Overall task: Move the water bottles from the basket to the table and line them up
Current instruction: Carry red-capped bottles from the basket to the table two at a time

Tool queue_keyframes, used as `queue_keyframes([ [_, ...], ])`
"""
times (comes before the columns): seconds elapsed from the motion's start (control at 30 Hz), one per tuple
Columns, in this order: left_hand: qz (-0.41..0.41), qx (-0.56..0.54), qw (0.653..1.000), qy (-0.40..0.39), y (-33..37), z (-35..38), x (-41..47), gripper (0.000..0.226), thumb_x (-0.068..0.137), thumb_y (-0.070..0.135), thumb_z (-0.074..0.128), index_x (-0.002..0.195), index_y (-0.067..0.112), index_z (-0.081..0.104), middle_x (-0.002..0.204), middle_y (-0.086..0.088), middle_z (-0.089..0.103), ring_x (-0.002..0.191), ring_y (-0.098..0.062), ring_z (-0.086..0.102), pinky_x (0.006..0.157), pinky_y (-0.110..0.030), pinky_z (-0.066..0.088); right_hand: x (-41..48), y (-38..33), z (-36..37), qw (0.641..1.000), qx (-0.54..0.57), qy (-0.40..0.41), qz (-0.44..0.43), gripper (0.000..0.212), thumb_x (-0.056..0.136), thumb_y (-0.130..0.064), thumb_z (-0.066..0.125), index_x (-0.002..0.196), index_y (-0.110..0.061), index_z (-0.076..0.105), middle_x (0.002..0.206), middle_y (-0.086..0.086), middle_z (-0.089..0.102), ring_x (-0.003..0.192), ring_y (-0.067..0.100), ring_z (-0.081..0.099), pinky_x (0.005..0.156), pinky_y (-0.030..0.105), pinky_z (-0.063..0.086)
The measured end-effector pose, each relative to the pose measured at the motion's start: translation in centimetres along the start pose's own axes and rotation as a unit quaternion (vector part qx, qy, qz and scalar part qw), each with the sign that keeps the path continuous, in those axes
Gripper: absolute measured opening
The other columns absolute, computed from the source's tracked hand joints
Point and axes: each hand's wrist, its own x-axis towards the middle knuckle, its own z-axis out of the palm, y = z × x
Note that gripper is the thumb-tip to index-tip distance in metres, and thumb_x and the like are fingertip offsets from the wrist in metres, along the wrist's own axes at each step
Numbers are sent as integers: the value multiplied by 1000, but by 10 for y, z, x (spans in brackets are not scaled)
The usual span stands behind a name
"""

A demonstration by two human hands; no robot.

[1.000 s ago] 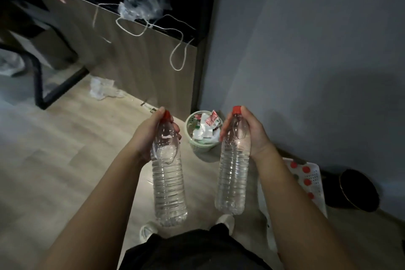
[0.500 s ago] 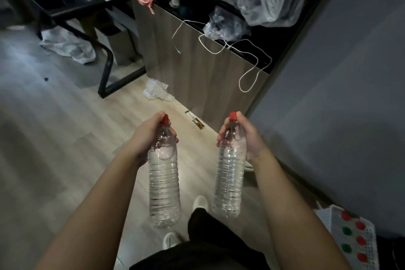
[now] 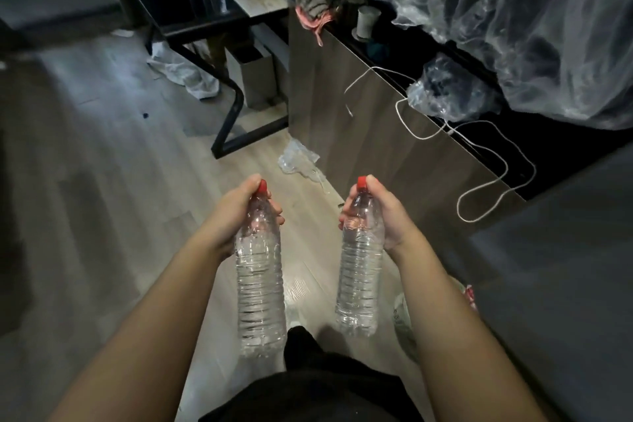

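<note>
Since half a second ago our view has swung left and up. The white basket has left the lower right corner, and the black-framed table [image 3: 202,27] now fills more of the upper left. Both bottles stay in our grip.

Our left hand [image 3: 236,219] has its fingers [image 3: 275,212] curled round the neck and shoulder of the left bottle [image 3: 261,284], with the thumb up beside the red cap [image 3: 262,186]. Our right hand [image 3: 387,219] wraps the right bottle [image 3: 359,277] the same way, fingers closed round the neck just under its red cap [image 3: 362,181].

Both bottles are clear and ribbed with clear water inside; we cannot tell the exact level. A pale bin [image 3: 404,322] shows just beside our right forearm, and its contents are mostly hidden.

Each bottle hangs cap up and base down, its long axis close to upright. They are held apart from each other, side by side, over the wooden floor [image 3: 102,199], in front of our dark clothing. Neither touches the table or the wood-fronted cabinet [image 3: 359,134] ahead, where a white cord [image 3: 486,185] loops down.
</note>
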Motion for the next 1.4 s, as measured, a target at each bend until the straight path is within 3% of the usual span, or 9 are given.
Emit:
queue_keyframes([
  [0.07, 9, -3, 1000, 12, 14, -6, 20, 33, 97, 37, 46, 84, 9, 54, 69, -14, 65, 68, -32, 65, 73, -41, 51, 30, -14, 7, 1000, -5, -17, 0, 45, 66, -50, 79, 78, -10, 62, 65, 11, 65, 58, 25, 66, 63, 35, 56],
  [0.23, 21, -40, 998, 37, 38, -23, 56, 32, 90, 41, 54, 80, 11, 55, 69, -15, 63, 66, -33, 64, 72, -42, 50, 85, -40, 26, 999, -22, -48, 11, 33, 87, -39, 54, 80, -8, 58, 62, 11, 63, 55, 25, 64, 63, 36, 54],
  [0.5, 28, -68, 996, 52, 75, -69, 114, 33, 97, 36, 48, 77, 11, 56, 68, -14, 64, 63, -31, 64, 70, -39, 50, 158, -54, 66, 997, -48, -52, 27, 34, 92, -38, 50, 79, -8, 56, 62, 11, 62, 55, 24, 63, 62, 36, 56],
  [0.67, 25, -75, 996, 36, 112, -117, 164, 33, 97, 37, 47, 78, 11, 56, 68, -14, 63, 63, -31, 62, 68, -38, 51, 215, -57, 101, 996, -93, -2, 1, 34, 84, -42, 58, 79, -8, 60, 68, 12, 64, 61, 25, 64, 67, 35, 55],
  [0.8, 10, -40, 999, 10, 161, -159, 201, 33, 99, 34, 46, 77, 11, 55, 67, -14, 63, 62, -29, 63, 75, -41, 50, 261, -56, 144, 999, -33, 24, -12, 37, 76, -41, 68, 82, -5, 58, 68, 13, 63, 60, 24, 62, 64, 33, 56],
  [0.9, 1, -23, 1000, -8, 201, -194, 227, 34, 98, 34, 46, 76, 10, 56, 66, -14, 63, 62, -30, 62, 74, -41, 49, 290, -57, 182, 999, 23, 41, -18, 37, 76, -39, 67, 81, -4, 57, 66, 14, 58, 54, 22, 59, 60, 31, 55],
  [1.0, -1, -5, 999, -35, 235, -229, 252, 34, 98, 35, 46, 76, 11, 56, 67, -13, 63, 64, -31, 63, 73, -40, 48, 321, -58, 216, 997, -12, 69, -39, 37, 79, -43, 63, 81, -6, 59, 70, 12, 62, 62, 26, 63, 66, 34, 55],
  [1.17, 0, 40, 997, -58, 276, -273, 278, 32, 98, 35, 46, 80, 9, 56, 69, -14, 64, 67, -32, 64, 77, -43, 51, 366, -57, 264, 996, -17, 67, -52, 32, 88, -38, 56, 83, -7, 58, 70, 13, 63, 61, 26, 65, 64, 33, 56],
  [1.4, 13, 40, 999, -30, 318, -322, 315, 32, 99, 33, 45, 86, 6, 54, 70, -16, 62, 64, -30, 64, 69, -40, 54, 434, -65, 301, 996, -62, 54, -42, 41, 75, -50, 73, 81, -10, 62, 76, 13, 65, 68, 30, 64, 72, 38, 53],
])
